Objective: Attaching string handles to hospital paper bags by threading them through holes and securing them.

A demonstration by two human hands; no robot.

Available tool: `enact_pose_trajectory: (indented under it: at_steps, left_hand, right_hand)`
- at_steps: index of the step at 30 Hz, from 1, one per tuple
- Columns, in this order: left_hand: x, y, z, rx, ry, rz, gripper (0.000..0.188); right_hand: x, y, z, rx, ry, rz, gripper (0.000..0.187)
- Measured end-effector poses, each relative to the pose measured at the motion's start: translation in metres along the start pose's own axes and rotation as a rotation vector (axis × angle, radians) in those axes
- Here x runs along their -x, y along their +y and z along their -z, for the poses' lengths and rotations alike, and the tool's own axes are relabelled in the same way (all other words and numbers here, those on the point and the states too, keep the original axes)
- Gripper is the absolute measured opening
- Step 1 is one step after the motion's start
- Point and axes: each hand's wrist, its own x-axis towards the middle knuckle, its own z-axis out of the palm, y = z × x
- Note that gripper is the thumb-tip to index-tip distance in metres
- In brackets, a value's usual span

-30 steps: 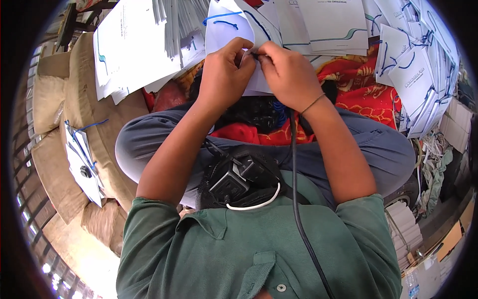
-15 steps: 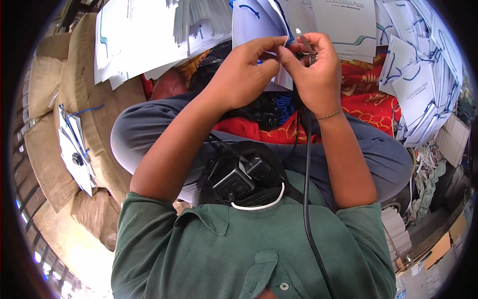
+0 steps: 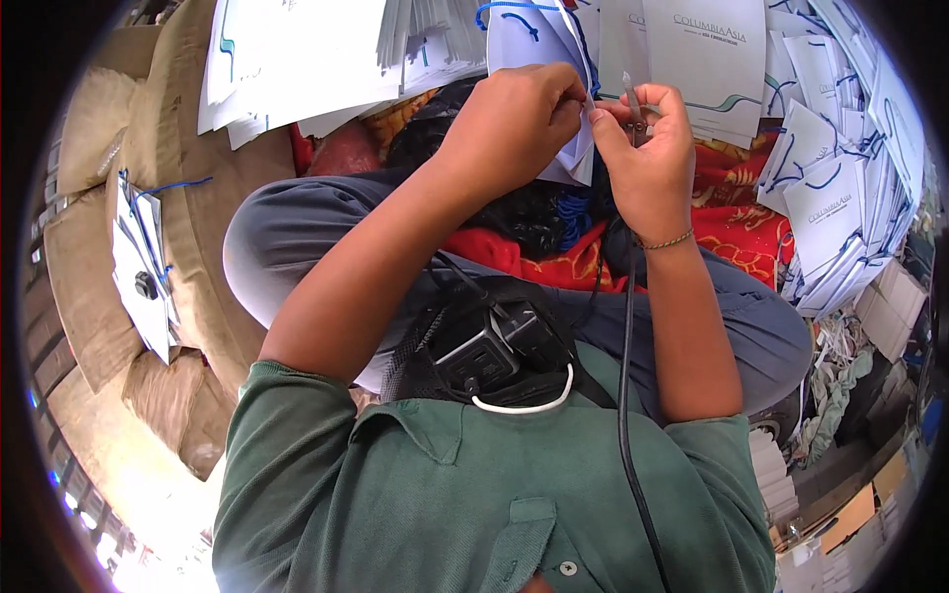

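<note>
The left hand point(image 3: 519, 121) touches a white bag point(image 3: 539, 54) (blue-corded); the right hand point(image 3: 647, 163) holds 1 slim tool point(image 3: 633, 102).

Daylight looked strongest below and far left of the grip, where the ground point(image 3: 173, 514) burned out white. The paper bag point(image 3: 516, 51) at the grip took soft, bluish light, reasonably sharp; shadow dulled the black plastic point(image 3: 519, 225) just below. Fisheye curvature bowed edges farthest from the grip, inside a black surround.
</note>
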Motion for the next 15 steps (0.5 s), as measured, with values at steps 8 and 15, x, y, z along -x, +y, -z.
enact_pose_trajectory:
  at_steps: [8, 15]
  left_hand:
    - [-0.001, 0.002, 0.005, -0.206, 0.017, -0.037, 0.019]
    - [-0.010, -0.009, 0.062, 0.858, -0.026, 0.155, 0.035]
  right_hand:
    - [-0.001, -0.004, 0.001, 0.235, 0.005, 0.074, 0.030]
    - [-0.015, -0.011, 0.030, 0.200, 0.020, 0.078, 0.034]
